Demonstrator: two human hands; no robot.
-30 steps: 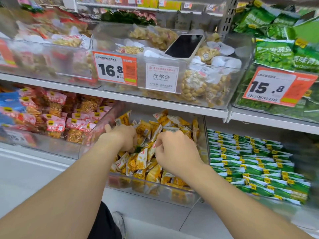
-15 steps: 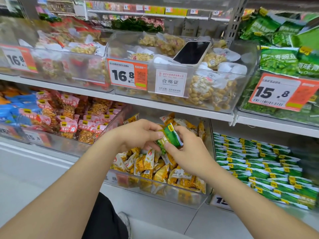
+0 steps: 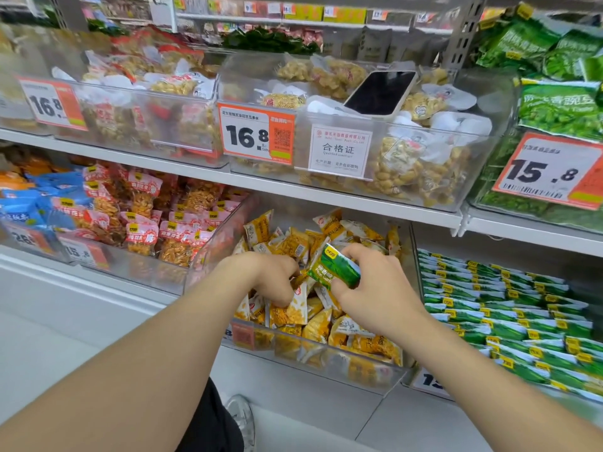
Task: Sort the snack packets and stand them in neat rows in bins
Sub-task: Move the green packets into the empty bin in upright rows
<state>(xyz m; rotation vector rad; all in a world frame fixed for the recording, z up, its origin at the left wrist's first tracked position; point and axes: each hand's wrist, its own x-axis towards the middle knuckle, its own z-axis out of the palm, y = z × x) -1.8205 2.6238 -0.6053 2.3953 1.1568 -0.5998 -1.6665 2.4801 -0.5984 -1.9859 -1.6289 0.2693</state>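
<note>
Misplacement is the chief risk here. A green packet (image 3: 336,267) is pinched between the thumb and fingers of the right hand (image 3: 375,288), just above the loose heap of yellow packets (image 3: 293,313) in the middle bin (image 3: 326,357), where by colour it does not belong. The left hand (image 3: 270,275) is sunk among the yellow packets with its fingers curled downward; whether anything is grasped there cannot be told. Matching green rows (image 3: 489,308) are stood in the bin just to the right. If the packet is let go too soon, it could be lost back into the heap. If it is pushed carelessly into the tight rows, neighbouring packets may be tipped and the order spoiled.
</note>
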